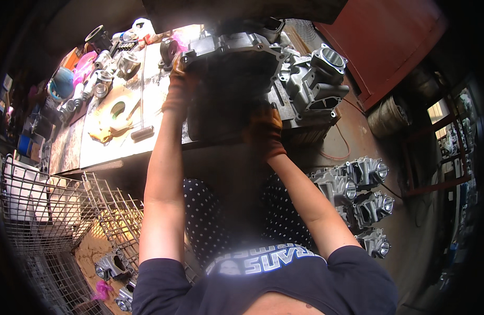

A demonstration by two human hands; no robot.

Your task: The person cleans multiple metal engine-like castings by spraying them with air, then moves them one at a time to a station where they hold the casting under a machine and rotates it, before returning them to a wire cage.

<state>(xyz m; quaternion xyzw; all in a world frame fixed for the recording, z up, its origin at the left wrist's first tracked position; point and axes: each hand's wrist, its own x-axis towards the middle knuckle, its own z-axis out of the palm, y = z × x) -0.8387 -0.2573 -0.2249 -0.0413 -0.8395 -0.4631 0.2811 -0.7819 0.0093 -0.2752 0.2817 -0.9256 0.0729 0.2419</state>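
Note:
A large silver metal casting (226, 44) with a bolt-holed flange stands at the bench's far side, its middle lost in a dark blur. My left hand (180, 84), in an orange and dark work glove, is closed on the casting's left edge, with fingers partly hidden. Lower down, my right hand (266, 128) wears the same kind of glove near the bench's front edge. Dark blur covers most of its fingers, so I cannot tell what it touches. More silver castings (315, 86) sit just right of the large one.
On the bench (163, 134) lie a hammer (142, 133), a yellow glove (106, 135) and small metal parts. Wire baskets (47, 202) stand at the lower left. Several castings (373, 207) rest on the floor at right, below a red panel (384, 42) and a coil (389, 116).

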